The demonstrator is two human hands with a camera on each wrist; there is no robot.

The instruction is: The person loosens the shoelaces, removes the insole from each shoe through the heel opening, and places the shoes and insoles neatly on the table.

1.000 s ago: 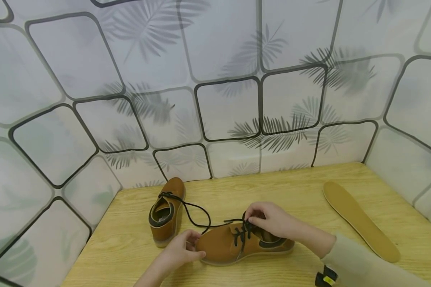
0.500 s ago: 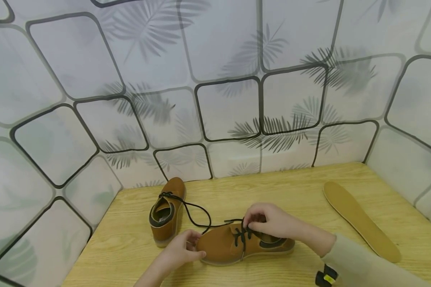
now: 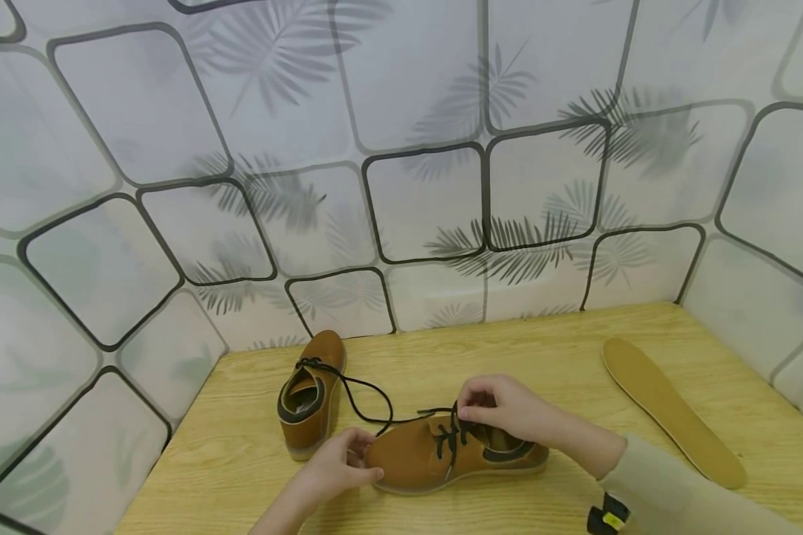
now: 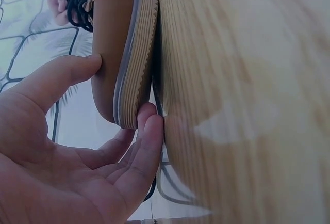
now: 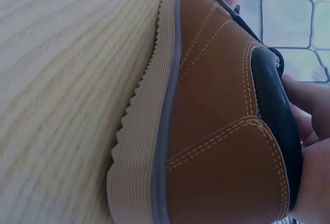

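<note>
A brown leather shoe (image 3: pixel 401 455) lies sole down on the table, toe to the left. My left hand (image 3: pixel 337 462) holds its toe. In the left wrist view the thumb (image 4: pixel 85 68) presses the upper while the other fingers reach the sole's front edge. My right hand (image 3: pixel 508 409) is over the shoe's opening, thumb and forefinger pinching the black shoelace (image 3: pixel 453 412) at the top of the lacing. Loose lace ends show on both sides of the shoe. The right wrist view has the heel side (image 5: pixel 221 167) in front, hiding most of that hand.
A matching brown shoe (image 3: pixel 299 432) stands at the left, heel toward me, its long lace (image 3: pixel 368 386) looping toward the held shoe. A tan insole (image 3: pixel 672 416) lies on the right of the wooden table (image 3: pixel 542 349). Patterned curtains (image 3: pixel 428 208) hang behind.
My right hand dipped slightly over the lacing and came back up, and the lace under it shifted a little. The left hand and both shoes stay in place.
</note>
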